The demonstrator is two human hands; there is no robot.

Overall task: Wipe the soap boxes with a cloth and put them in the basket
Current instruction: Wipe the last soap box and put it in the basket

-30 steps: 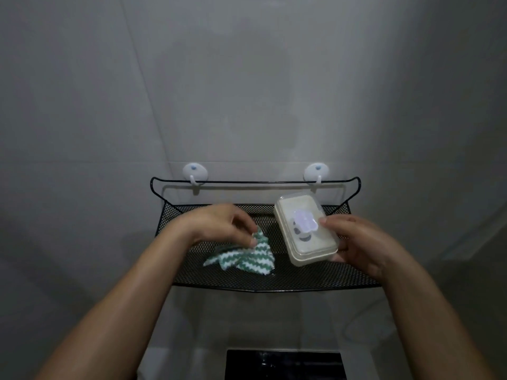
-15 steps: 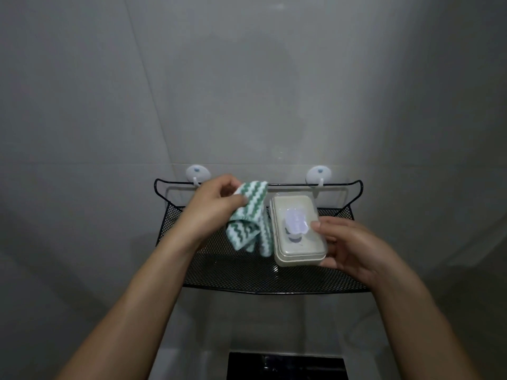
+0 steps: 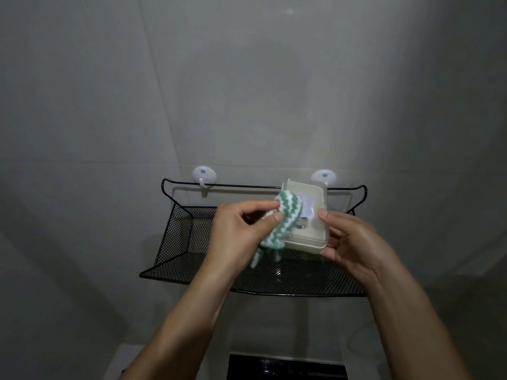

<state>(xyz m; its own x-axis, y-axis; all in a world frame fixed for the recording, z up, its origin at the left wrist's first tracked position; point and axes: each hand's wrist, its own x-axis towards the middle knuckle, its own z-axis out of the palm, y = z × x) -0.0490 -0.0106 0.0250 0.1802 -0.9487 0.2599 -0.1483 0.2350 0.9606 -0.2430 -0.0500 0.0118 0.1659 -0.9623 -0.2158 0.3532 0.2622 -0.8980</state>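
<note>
At the bottom edge, nearest the camera, lies a glossy black rectangular panel (image 3: 286,370), and two bare forearms rise from either side of it. The left hand (image 3: 236,234) has its thumb and forefinger curled together, pinching a soft knitted cloth (image 3: 279,229) with green and white zigzag stripes; the cloth's upper fold lies against the lid of the soap box, while its loose ends hang just below the pinching fingers. The right hand (image 3: 354,239) cradles a cream, smooth plastic soap box (image 3: 310,229), rectangular with rounded corners: the thumb rests on the lid's right edge and the curled fingers support the underside. A pale, shiny patch shows on the lid just right of the cloth. Beneath and behind both hands hangs a black wire-mesh basket (image 3: 192,242), its fine grid framed by a thin rod rim; the box is held above it. Beyond the fingertips, two round white wall hooks (image 3: 204,175) carry the back rail against large matte grey tiles (image 3: 247,78).
</note>
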